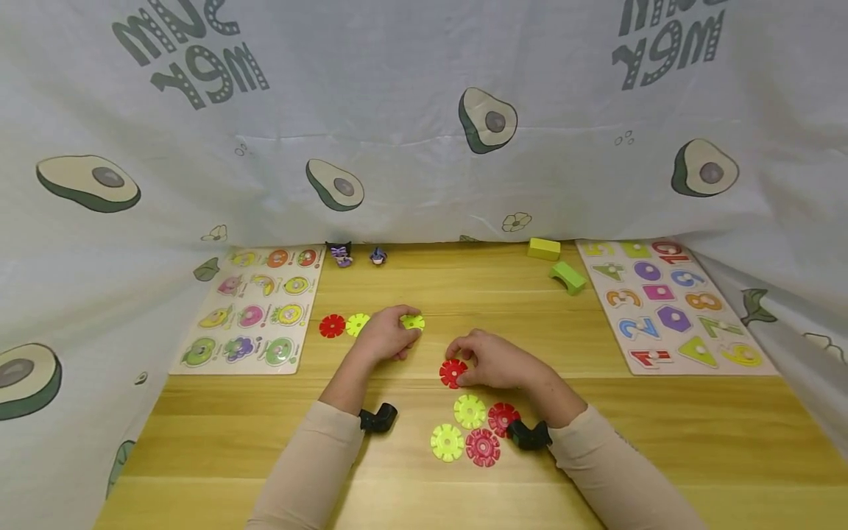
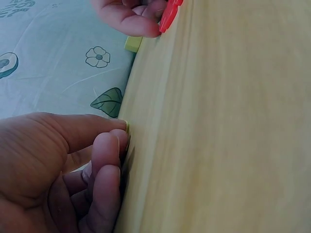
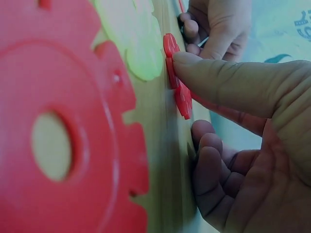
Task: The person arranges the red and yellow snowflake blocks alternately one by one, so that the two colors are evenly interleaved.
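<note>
My left hand (image 1: 384, 338) pinches a yellow notched disc (image 1: 414, 322) between thumb and index finger, at the right end of a row on the wooden table. In that row lie a red disc (image 1: 332, 326) and another yellow disc (image 1: 356, 324). To the right and nearer, my right hand (image 1: 503, 361) grips a red notched disc (image 1: 452, 373) by its edges; the right wrist view shows the thumb (image 3: 228, 85) on this red disc (image 3: 172, 63). Below that hand lie two yellow discs (image 1: 470, 411) and two red discs (image 1: 482, 447), grouped together.
A fruit puzzle board (image 1: 255, 309) lies at the left, a number and shape board (image 1: 669, 309) at the right. Two small figures (image 1: 341, 255) stand at the back edge. A yellow block (image 1: 544, 249) and a green arch block (image 1: 567, 277) sit back right. A printed cloth (image 1: 411, 147) hangs behind.
</note>
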Demonstrator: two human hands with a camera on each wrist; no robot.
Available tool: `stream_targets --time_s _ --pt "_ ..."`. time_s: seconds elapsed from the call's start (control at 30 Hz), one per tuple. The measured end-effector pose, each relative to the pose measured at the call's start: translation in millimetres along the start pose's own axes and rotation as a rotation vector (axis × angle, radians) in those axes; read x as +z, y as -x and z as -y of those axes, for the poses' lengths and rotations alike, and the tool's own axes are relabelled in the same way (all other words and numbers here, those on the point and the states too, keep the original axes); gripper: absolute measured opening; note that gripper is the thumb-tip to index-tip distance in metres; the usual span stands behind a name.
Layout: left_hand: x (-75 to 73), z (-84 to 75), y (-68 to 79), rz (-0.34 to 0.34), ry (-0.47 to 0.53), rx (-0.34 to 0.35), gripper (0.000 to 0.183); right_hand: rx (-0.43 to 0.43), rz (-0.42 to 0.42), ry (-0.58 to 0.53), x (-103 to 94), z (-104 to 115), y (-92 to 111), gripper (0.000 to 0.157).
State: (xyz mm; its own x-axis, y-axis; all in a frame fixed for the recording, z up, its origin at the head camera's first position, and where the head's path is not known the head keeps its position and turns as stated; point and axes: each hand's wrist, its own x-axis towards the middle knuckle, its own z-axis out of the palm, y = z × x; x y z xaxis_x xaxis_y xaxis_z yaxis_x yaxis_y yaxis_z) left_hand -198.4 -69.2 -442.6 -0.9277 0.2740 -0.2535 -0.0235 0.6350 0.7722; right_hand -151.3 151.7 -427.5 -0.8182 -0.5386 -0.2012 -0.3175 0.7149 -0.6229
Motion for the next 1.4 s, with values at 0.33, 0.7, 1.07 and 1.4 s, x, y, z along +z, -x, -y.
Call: stream_targets --time_s 0.33,0.7,1.07,1.4 --pt "-1.9 2.9 2.5 -0.01 0.007 -0.003 0.037 0.02 -0.03 -0.079 4.3 3 -2 0.03" --pt "-1.6 3.0 1.4 -0.01 -0.005 0.01 0.038 0.169 -0.14 -0.392 -2.2 5 -17 0.024" --pt "-0.2 3.8 0.4 0.005 -0.002 0.032 0.038 0.273 -0.179 -0.091 -13.9 8 -57 0.02" --pt "0.1 3.8 -0.2 0.008 -0.017 0.027 0.038 0.309 -0.16 0.092 -15.8 7 -69 0.026"
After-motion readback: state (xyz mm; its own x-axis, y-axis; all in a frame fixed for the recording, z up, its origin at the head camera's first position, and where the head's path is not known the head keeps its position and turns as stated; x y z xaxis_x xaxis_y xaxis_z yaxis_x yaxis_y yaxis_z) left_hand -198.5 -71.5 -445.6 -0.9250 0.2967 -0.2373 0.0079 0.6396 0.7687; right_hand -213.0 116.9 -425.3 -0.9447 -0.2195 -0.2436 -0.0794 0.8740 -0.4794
